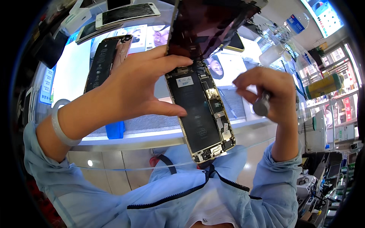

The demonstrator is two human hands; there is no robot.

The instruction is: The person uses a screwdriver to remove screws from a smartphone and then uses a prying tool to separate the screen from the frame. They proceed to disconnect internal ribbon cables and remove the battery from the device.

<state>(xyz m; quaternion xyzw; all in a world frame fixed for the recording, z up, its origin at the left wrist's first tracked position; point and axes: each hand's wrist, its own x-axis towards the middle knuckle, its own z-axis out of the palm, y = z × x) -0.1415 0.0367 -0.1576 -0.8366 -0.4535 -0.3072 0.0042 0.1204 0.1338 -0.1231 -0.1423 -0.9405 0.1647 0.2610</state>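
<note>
An opened smartphone is tilted up in front of me, its black battery and circuit board bare. My left hand grips it by the left edge, with the thumb along the battery's side and the fingers near the top. The phone's dark screen assembly stands folded up at the top end, still joined there. To the right of the phone and apart from it, my right hand is closed round a screwdriver, whose grey rounded handle end shows. Its tip is hidden.
On the lit glass counter, a second opened phone lies left of my hand. Behind it are a white phone with a cracked screen and a white box. A blue pen and a plastic bottle are to the right.
</note>
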